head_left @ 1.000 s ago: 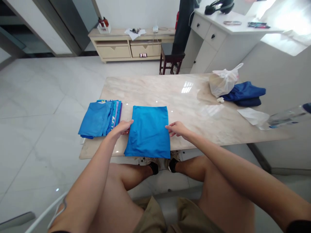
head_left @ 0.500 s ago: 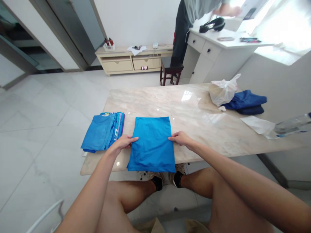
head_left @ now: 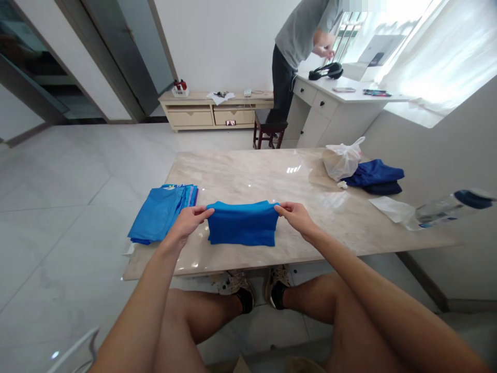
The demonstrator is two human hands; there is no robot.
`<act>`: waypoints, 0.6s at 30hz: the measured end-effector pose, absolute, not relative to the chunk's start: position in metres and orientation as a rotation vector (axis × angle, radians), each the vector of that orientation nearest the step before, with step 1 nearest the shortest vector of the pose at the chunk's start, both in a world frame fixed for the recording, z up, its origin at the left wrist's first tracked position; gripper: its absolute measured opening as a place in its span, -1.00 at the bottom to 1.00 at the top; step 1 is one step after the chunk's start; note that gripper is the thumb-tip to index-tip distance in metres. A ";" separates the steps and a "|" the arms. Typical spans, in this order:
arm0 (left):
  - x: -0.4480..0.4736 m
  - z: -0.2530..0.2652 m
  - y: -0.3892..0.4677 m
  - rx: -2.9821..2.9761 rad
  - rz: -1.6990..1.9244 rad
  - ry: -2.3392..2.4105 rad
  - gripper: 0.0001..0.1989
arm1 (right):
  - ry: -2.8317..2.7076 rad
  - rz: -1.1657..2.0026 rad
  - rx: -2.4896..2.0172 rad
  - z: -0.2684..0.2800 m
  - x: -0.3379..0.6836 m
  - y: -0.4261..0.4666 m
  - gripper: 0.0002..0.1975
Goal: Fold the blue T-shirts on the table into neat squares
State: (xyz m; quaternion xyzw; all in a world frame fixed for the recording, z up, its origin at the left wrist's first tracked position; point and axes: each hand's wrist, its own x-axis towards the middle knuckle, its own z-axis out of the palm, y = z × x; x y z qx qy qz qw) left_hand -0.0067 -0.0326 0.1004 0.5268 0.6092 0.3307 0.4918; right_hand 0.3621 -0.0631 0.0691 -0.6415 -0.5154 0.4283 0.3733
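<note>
From above the person's legs point(head_left: 205, 311), the head camera looks forward and down across the nearby worktop point(head_left: 236, 173).

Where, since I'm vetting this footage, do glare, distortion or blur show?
Head view: the curtain is washed out, upper right; head view: bright reflections spot the glossy table; head view: the bottle looks stretched toward the right edge, likely lens distortion; head view: the held cloth, left hand and right hand look fairly sharp.
</note>
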 end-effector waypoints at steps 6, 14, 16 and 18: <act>0.005 0.113 -0.036 1.247 1.052 1.400 -0.23 | -1.287 0.934 -1.633 0.090 0.365 -0.053 -0.58; 0.006 0.116 -0.028 1.455 1.339 1.441 -0.46 | -1.317 0.683 -1.504 0.117 0.369 -0.050 -0.63; 0.005 0.118 -0.029 1.564 1.357 1.385 -0.52 | -1.361 0.608 -1.442 0.120 0.371 -0.050 -0.63; 0.005 0.121 -0.032 1.648 1.338 1.291 -0.56 | -1.399 0.576 -1.351 0.120 0.372 -0.049 -0.59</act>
